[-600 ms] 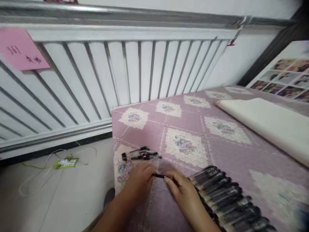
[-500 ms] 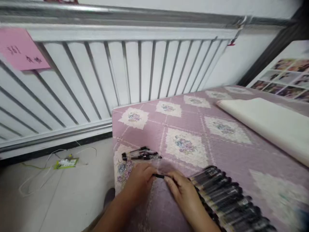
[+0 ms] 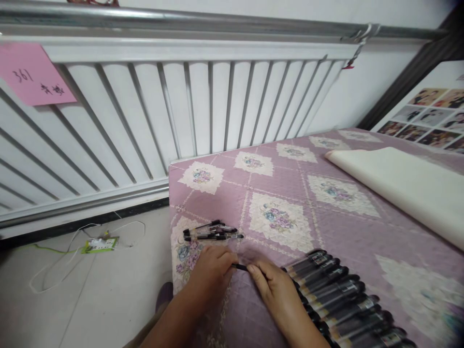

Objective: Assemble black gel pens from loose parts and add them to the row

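My left hand (image 3: 212, 274) and my right hand (image 3: 276, 288) meet over the pink quilted bed cover (image 3: 290, 193), both pinching one black pen (image 3: 239, 266) between their fingertips. Only a short piece of that pen shows between the hands. Just beyond my left hand lies a small pile of several black pens (image 3: 211, 231). To the right of my right hand, a long row of several black pens (image 3: 344, 299) lies side by side on the cover.
A cream folded cloth (image 3: 402, 188) lies at the right. White metal railing (image 3: 181, 111) with a pink note (image 3: 32, 72) stands behind the bed. Cables and a green item (image 3: 99, 244) lie on the floor at left. Photos (image 3: 427, 116) hang at far right.
The view has sharpened and shifted slightly. Both hands stay together on the pen, sitting a little lower in the picture.
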The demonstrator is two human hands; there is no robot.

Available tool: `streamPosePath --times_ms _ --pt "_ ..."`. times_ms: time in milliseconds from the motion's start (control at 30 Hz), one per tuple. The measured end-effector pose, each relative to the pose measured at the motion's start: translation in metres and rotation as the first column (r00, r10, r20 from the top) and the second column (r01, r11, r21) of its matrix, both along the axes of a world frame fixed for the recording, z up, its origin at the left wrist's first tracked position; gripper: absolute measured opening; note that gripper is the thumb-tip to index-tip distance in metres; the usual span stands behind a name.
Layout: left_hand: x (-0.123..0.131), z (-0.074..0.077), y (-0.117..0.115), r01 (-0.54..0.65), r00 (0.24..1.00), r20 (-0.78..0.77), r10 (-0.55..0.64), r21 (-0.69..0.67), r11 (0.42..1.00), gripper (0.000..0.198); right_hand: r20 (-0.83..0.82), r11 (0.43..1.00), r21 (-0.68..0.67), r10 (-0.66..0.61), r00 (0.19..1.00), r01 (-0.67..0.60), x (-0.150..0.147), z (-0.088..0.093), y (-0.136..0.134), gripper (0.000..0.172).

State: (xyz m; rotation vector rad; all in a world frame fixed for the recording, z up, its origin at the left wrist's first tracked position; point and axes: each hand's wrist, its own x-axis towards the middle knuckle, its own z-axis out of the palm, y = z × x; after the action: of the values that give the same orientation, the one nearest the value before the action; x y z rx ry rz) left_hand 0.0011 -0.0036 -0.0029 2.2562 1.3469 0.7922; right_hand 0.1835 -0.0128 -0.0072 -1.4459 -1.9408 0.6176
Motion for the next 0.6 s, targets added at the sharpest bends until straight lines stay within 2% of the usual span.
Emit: streamPosePath --times_ms 133,300,467,600 --pt "-0.0012 -0.0017 0.0011 -0.027 1.000 -0.003 0.027 0.011 1.000 0.018 -0.034 1.000 0.011 -0.013 0.999 0.013 -0.0002 0.0010 -0.0012 0.020" --pt "-0.0020 -0.0025 0.0019 -0.014 1.000 -0.010 0.014 0.027 1.000 0.017 -0.002 1.000 -0.028 0.010 1.000 -0.010 -0.0003 0.0000 -0.0009 0.031" --pt "-0.0020 -0.0028 0.0020 -0.015 1.000 -0.001 0.015 0.031 0.999 0.018 -0.050 1.000 0.006 -0.022 0.998 0.022 -0.0005 -0.0007 -0.0004 0.018" --pt "-0.0018 -0.0017 0.0018 -0.012 1.000 -0.004 0.012 0.032 0.999 0.017 -0.034 1.000 -0.023 0.010 0.999 -0.010 -0.0009 -0.0010 0.0000 0.026"
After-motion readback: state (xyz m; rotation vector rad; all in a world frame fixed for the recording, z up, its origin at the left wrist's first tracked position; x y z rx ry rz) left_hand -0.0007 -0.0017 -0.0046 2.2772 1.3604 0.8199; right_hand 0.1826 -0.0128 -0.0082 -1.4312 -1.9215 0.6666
